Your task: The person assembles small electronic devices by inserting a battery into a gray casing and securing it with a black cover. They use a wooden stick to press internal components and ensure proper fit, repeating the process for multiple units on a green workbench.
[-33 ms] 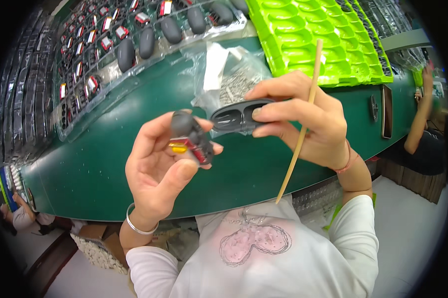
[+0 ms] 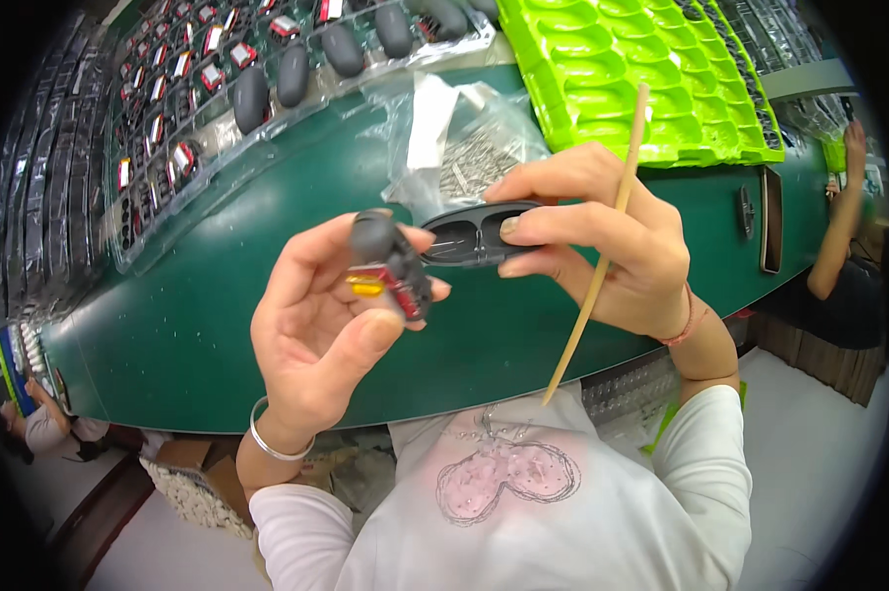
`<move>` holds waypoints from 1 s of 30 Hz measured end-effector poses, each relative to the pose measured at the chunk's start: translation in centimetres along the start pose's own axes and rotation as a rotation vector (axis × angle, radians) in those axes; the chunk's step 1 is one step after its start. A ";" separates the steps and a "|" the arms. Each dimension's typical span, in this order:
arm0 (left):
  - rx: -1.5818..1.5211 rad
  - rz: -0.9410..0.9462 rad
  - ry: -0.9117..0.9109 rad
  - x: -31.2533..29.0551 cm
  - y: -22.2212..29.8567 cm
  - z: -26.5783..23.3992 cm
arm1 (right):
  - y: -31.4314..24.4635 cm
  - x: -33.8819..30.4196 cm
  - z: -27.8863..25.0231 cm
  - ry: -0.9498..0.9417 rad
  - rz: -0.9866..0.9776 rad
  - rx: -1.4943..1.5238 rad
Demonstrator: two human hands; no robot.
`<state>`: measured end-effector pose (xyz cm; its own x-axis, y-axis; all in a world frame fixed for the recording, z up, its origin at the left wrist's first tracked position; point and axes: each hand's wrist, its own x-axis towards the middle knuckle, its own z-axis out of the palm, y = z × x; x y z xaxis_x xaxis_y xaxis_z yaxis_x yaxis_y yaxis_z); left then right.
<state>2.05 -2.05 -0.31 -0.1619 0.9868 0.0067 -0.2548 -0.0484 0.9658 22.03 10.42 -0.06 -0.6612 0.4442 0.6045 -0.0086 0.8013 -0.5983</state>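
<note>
At far left stand stacked dark trays (image 2: 40, 187) with ribbed, glossy edges, and beside them a clear plastic tray (image 2: 223, 187) carries smooth, rounded grey shells (image 2: 344, 51) and small red-and-silver parts. The left hand (image 2: 306, 320) has shifted slightly rightward since the earlier frame, closing the small gap so that a fingertip now overlaps the left end of the dark case piece in view. Its fingers and thumb are curled about a dark, knobbly assembly (image 2: 393, 264) with a rounded end, a red strip and a shiny yellow tab, slightly blurred. Behind lies a crinkled transparent bag (image 2: 397, 192) of thin metal pins (image 2: 476, 163). The oval case piece (image 2: 452, 241), matte outside with two glossy hollows, is pinched at its right end by the right hand (image 2: 641, 251), much as before; a slim, tapered wooden stick (image 2: 584, 305) also sits in that hand. Beyond is a bright green moulded tray (image 2: 661, 158) with scalloped pockets.
</note>
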 end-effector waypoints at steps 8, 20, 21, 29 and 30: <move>-0.009 -0.090 -0.018 -0.3 -0.4 0.1 | 0.1 -1.9 2.6 0.074 0.072 0.169; -0.075 -0.207 -0.083 -0.1 0.0 0.0 | 0.2 -2.7 4.2 0.144 0.328 0.804; -0.097 -0.215 -0.090 -0.2 0.0 0.0 | 0.2 -2.7 4.4 0.150 0.352 0.895; -0.113 -0.270 -0.098 -0.1 0.3 -0.2 | -0.3 -2.6 3.3 0.056 0.622 0.971; -0.101 -0.250 -0.095 -0.1 -0.2 -0.3 | -0.6 -2.4 3.2 0.064 0.637 0.982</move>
<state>1.77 -2.15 -0.56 0.0066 0.9798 -0.1999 -0.3702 0.1881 0.9097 21.23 7.59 -2.83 -0.7160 0.6957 0.0575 -0.2836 -0.2146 -0.9346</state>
